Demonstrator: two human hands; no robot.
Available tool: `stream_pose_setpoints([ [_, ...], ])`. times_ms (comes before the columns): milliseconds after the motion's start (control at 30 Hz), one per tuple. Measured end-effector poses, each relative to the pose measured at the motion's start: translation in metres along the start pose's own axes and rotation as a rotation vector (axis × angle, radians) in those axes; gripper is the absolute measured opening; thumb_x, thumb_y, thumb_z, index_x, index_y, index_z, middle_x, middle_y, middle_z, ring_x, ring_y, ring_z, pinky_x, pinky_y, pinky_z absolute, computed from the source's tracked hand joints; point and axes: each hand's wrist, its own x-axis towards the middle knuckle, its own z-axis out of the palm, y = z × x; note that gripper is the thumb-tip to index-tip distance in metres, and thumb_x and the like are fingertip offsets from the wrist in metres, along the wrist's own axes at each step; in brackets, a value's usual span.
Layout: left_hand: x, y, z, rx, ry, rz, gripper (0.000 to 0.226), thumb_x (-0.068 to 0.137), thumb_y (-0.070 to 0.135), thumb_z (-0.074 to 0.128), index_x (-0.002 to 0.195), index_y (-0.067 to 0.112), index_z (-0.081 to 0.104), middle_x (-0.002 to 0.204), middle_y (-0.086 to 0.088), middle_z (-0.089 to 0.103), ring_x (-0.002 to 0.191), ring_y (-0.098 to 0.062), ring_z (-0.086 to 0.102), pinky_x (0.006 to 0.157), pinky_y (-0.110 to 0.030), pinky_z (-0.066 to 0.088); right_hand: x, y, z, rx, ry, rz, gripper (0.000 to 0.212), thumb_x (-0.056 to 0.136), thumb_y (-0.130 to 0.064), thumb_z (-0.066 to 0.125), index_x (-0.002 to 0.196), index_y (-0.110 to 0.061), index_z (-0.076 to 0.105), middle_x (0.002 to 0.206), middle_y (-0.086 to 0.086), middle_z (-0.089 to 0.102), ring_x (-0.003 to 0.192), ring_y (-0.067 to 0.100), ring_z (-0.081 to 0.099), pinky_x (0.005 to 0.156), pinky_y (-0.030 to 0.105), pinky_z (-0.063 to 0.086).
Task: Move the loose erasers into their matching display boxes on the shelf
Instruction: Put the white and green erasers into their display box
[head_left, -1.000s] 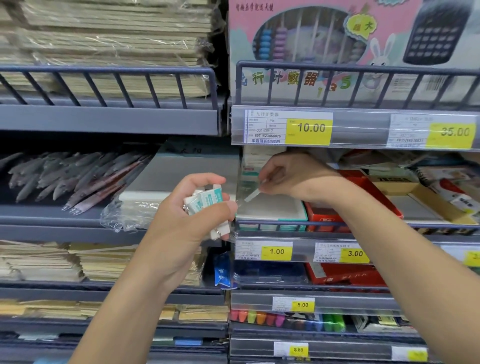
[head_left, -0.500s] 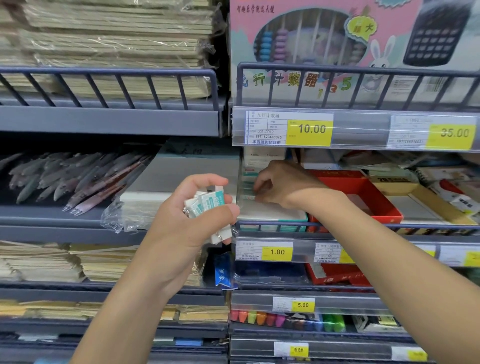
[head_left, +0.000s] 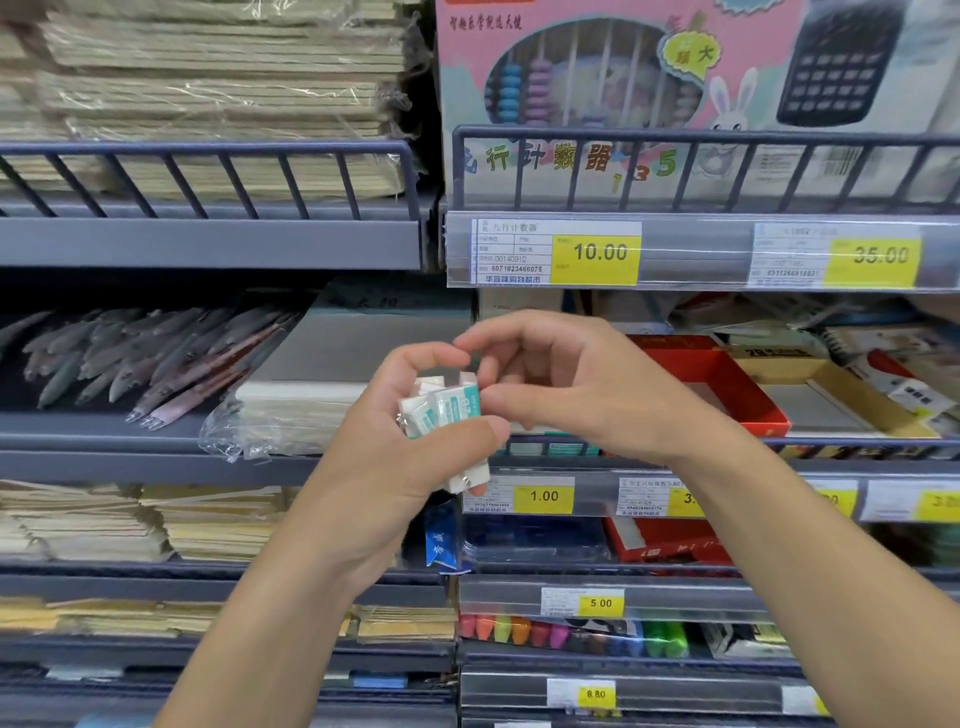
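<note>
Far left of the frame, a heap of pens (head_left: 150, 358) lies on the grey shelf, with stacked paper pads (head_left: 208, 104) on the tier above, and none of that is in play. Moving toward centre, the left hand (head_left: 410, 462) is curled round a small bundle of loose erasers (head_left: 441, 408), white blocks in teal sleeves, fingers and thumb wrapped tight with one end of the bundle poking out below the palm. Right against it comes the right hand (head_left: 576, 389) — thumb and forefinger closing on the top eraser of the bundle, a pinch on its sleeve end as far as the view tells. This looks like the pick of the next eraser, and the trick is to take one only: pinch the sleeve, not the bare block, and slide it out along its length while the left hand eases its squeeze just enough, or the neighbours spill. Further right, mid-frame, sits the red display box (head_left: 727, 384), open-topped, with a tan-edged tray (head_left: 852, 400) beside it — whether either matches cannot be told from here. Below, the yellow 1.00 price tag (head_left: 544, 495) marks the rail.
</note>
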Motion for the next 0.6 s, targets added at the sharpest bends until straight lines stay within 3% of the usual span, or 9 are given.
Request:
stream_pose_setpoints([
  [100, 0.0, 0.001, 0.004, -0.034, -0.004, -0.017, 0.05, 0.059, 0.024, 0.087, 0.105, 0.034, 0.07, 0.084, -0.002, 0.073, 0.075, -0.015, 0.067, 0.056, -0.027, 0.054, -0.002, 0.002, 0.001, -0.093, -0.015, -0.067, 0.036, 0.092, -0.013, 0.072, 0.127, -0.018, 0.067, 0.099, -0.002, 0.065, 0.084, 0.035, 0.059, 0.074, 0.044, 0.053],
  [167, 0.0, 0.002, 0.005, -0.026, -0.028, -0.025, 0.048, 0.06, 0.025, 0.088, 0.104, 0.033, 0.071, 0.084, -0.003, 0.073, 0.077, -0.016, 0.068, 0.057, -0.027, 0.054, -0.005, 0.005, 0.0, -0.092, -0.014, -0.086, 0.026, 0.092, -0.014, 0.073, 0.118, -0.016, 0.072, 0.094, -0.009, 0.066, 0.082, 0.038, 0.057, 0.073, 0.053, 0.051],
  [267, -0.002, 0.002, 0.006, -0.032, -0.054, -0.044, 0.044, 0.059, 0.027, 0.09, 0.098, 0.032, 0.072, 0.088, -0.005, 0.075, 0.083, -0.021, 0.069, 0.058, -0.027, 0.054, -0.005, 0.007, -0.007, -0.075, 0.008, -0.088, 0.017, 0.087, -0.013, 0.077, 0.103, -0.009, 0.072, 0.097, -0.001, 0.069, 0.084, 0.038, 0.061, 0.076, 0.056, 0.053],
  [333, -0.002, 0.002, 0.005, -0.04, -0.037, -0.05, 0.041, 0.056, 0.028, 0.091, 0.091, 0.032, 0.071, 0.091, -0.008, 0.074, 0.087, -0.025, 0.067, 0.057, -0.028, 0.054, -0.005, 0.008, -0.014, -0.006, 0.02, -0.063, 0.012, 0.087, -0.013, 0.077, 0.096, -0.011, 0.069, 0.1, 0.009, 0.07, 0.085, 0.033, 0.064, 0.077, 0.05, 0.056],
  [433, -0.003, 0.002, 0.003, -0.026, -0.018, -0.036, 0.035, 0.056, 0.029, 0.09, 0.084, 0.031, 0.069, 0.09, -0.004, 0.074, 0.088, -0.025, 0.067, 0.056, -0.027, 0.053, -0.008, 0.012, -0.018, 0.247, 0.085, 0.021, 0.01, 0.092, -0.01, 0.07, 0.098, -0.007, 0.063, 0.087, 0.008, 0.069, 0.073, 0.02, 0.061, 0.067, 0.031, 0.053],
  [600, -0.003, 0.001, 0.003, -0.02, -0.015, -0.03, 0.032, 0.061, 0.027, 0.087, 0.088, 0.027, 0.07, 0.094, -0.002, 0.076, 0.082, -0.017, 0.071, 0.057, -0.026, 0.053, -0.007, 0.017, -0.013, 0.437, 0.141, 0.111, 0.018, 0.094, 0.0, 0.062, 0.111, -0.002, 0.058, 0.086, 0.013, 0.069, 0.071, 0.022, 0.06, 0.06, 0.028, 0.052],
])
